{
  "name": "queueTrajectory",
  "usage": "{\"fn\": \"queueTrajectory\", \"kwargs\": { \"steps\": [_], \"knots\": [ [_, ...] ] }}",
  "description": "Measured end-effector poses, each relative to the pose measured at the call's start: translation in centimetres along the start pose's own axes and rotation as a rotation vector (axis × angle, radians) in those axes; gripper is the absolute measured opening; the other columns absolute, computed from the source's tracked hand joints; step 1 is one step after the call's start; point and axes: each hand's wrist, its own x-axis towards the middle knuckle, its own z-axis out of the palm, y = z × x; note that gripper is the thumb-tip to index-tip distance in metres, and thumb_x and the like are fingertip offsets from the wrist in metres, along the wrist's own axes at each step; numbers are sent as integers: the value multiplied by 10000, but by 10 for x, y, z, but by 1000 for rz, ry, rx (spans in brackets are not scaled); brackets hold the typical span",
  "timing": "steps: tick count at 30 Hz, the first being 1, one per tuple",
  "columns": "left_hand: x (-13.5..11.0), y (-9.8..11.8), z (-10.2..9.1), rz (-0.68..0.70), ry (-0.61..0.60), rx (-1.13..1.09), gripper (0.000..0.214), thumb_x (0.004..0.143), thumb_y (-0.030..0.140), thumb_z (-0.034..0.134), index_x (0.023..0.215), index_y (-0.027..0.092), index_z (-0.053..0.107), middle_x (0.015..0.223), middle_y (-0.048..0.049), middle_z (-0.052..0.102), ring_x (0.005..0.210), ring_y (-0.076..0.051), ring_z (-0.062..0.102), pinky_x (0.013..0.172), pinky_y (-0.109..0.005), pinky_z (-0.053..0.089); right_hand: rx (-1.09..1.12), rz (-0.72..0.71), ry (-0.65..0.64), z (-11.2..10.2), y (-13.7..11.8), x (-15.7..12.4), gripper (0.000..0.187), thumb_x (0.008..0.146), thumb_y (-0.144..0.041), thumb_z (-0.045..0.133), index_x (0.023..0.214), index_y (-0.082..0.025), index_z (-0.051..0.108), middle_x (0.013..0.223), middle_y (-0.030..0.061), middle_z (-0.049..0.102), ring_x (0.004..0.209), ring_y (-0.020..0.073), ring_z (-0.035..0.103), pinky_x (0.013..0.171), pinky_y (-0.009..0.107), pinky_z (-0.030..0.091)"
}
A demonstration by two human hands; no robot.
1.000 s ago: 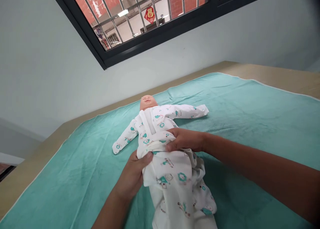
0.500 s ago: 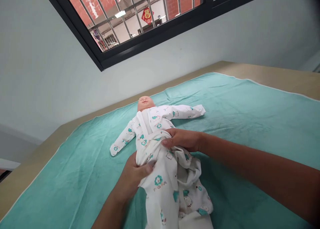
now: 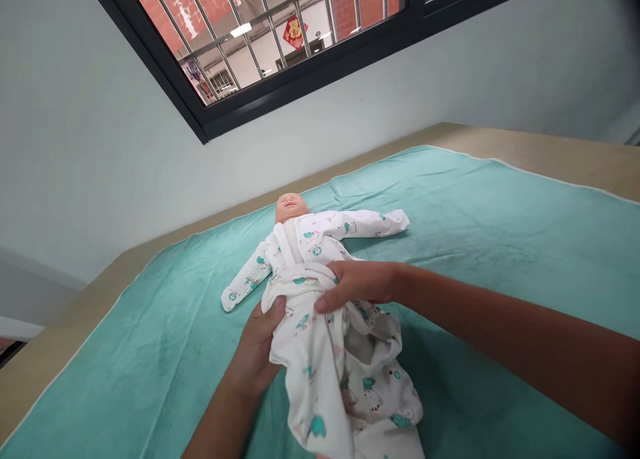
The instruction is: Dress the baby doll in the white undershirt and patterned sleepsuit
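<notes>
A baby doll (image 3: 291, 207) lies on its back, head away from me, arms spread out. It wears a white wrap-front baby top (image 3: 320, 235) printed with green and pink animals; the sleeves cover its hands. Matching baby pants (image 3: 315, 359) lie bunched around its lower body, with a fabric opening showing on the right. My left hand (image 3: 260, 345) grips the left edge of the pants near the waist, thumb on top. On the right side of the waist, my right hand (image 3: 357, 285) pinches the same cloth, its fingers partly hidden. Cloth mostly hides the doll's legs.
A teal cloth (image 3: 480, 245) with some creases spreads under the doll over a tan table surface (image 3: 530, 145). Behind stands a pale wall (image 3: 325, 119) with a dark-framed window (image 3: 300, 72) and metal bars beyond it.
My left hand has shifted slightly up and left, drawing the pants' cloth upward into looser folds. A small pinkish bit now shows at the bottom edge. My right hand has barely moved.
</notes>
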Motion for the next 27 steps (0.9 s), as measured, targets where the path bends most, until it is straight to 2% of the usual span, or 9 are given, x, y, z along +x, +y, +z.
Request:
{"fn": "queueTrajectory", "kwargs": {
  "steps": [2,5,7,10,15,17,21,24,27],
  "knots": [
    [1,0,0,24,-21,37,601,688,496,763,1156,130,668,928,-110,740,908,-286,677,766,-339,550,187,-76,3,-3,9,1,435,705,-375,792,1063,-157,673,935,52,712,828,193,675,733,294,543],
    [1,-2,1,56,-125,176,599,609,403,840,1113,119,688,910,-96,741,893,-294,678,755,-339,546,236,-113,45,-3,14,3,428,720,-374,785,1072,-162,667,955,52,710,839,189,671,762,300,534],
    [0,-4,2,25,-180,246,562,587,318,861,1088,123,699,895,-87,742,863,-283,684,733,-323,543,127,-113,107,0,13,4,427,739,-420,762,1077,-176,670,999,52,705,896,193,657,803,304,517],
    [-2,-6,0,-9,-143,147,539,651,323,822,1131,125,678,908,-100,740,837,-274,692,739,-338,548,-163,-73,187,4,5,3,437,763,-490,717,1069,-181,677,1042,51,695,968,215,627,830,303,493],
    [-1,-9,-7,-5,-62,-117,625,698,472,753,1207,131,628,954,-123,735,882,-304,692,804,-397,553,-431,90,46,6,-8,-2,531,555,-435,858,986,-174,692,940,27,707,902,232,637,724,272,511],
    [-2,-8,-6,-10,-22,-117,619,690,497,749,1174,125,649,929,-125,739,885,-310,691,808,-400,554,-353,117,62,7,-7,-1,538,509,-406,883,956,-176,692,920,29,708,871,229,646,693,270,522],
    [-4,-6,-1,10,59,3,593,706,513,742,1156,133,665,912,-114,743,870,-288,693,794,-377,558,27,-33,163,11,3,4,486,639,-444,820,1017,-173,681,960,57,704,870,215,653,734,290,533],
    [-5,-5,2,56,-62,154,646,595,458,839,1133,138,680,933,-101,742,866,-289,687,747,-345,563,193,-138,184,16,8,7,453,711,-450,773,1053,-171,670,957,61,703,871,206,651,757,301,525],
    [-5,-5,3,8,-178,256,603,542,315,886,1084,125,702,924,-95,742,851,-293,685,710,-329,565,131,-140,230,18,8,7,419,745,-449,746,1064,-189,666,1016,57,696,948,216,637,819,320,508]
  ]
}}
